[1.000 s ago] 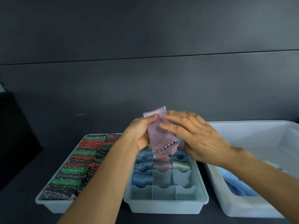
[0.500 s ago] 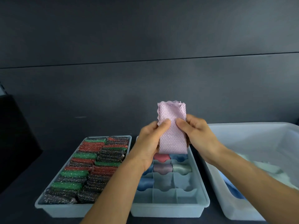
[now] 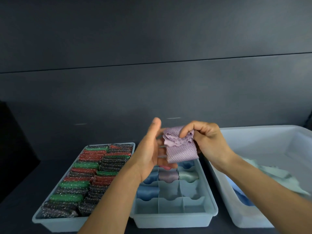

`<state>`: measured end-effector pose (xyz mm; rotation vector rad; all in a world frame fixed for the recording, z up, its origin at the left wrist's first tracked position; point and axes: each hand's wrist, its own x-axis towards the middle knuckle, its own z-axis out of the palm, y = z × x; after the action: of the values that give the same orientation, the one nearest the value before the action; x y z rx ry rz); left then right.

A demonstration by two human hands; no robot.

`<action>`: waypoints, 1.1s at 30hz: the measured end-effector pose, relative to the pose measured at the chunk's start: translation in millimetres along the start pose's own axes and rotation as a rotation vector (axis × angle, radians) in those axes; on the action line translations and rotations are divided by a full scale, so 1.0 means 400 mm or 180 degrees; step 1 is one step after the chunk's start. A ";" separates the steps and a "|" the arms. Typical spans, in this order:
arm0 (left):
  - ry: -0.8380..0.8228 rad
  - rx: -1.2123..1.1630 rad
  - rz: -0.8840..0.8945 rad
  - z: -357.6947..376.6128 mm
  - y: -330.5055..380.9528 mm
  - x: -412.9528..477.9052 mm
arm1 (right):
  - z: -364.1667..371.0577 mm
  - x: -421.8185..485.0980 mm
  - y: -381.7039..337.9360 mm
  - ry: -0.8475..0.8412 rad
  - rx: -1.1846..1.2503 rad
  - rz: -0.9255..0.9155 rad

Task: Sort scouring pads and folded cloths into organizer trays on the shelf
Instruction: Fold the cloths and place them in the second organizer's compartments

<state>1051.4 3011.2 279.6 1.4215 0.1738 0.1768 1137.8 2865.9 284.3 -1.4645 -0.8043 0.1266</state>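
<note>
The right hand [image 3: 209,141] pinches the top of a folded purple cloth [image 3: 181,151]; its fingers curl over the frilly edges. The left hand [image 3: 148,154] is open, thumb up, with flat fingers at the cloth's left side. Those fingers are blurry, but they seem to touch the back of the cloth. The cloth is up in the air at the middle, just above the far end of the divided tray [image 3: 172,222], which sits at 6 o'clock on the dark shelf [image 3: 20,208]. Some far boxes in this tray hold rolled cloths [image 3: 147,191], blue, purple and pale green. The near boxes hold nothing. At 8 o'clock is a tray [image 3: 55,223] packed with green, red and dark sparkly scouring pads [image 3: 87,176]. At 4 o'clock is a big pale bin [image 3: 253,137] with loose cloths [image 3: 276,179] inside.
</note>
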 end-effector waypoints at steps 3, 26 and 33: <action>0.0014 0.0405 0.0129 -0.008 -0.011 -0.006 | 0.005 -0.006 0.006 -0.0085 -0.0082 0.0035; -0.0446 0.0728 -0.0113 -0.114 -0.105 0.000 | 0.011 -0.026 0.114 -0.1068 -0.0188 0.1244; -0.0848 0.3036 0.0114 -0.145 -0.201 0.028 | 0.081 -0.056 0.178 -0.1745 -0.3007 0.0972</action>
<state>1050.5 3058.4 191.7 2.3785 -0.0003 -0.0911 1131.2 2891.4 207.2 -2.5085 -1.1510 0.4343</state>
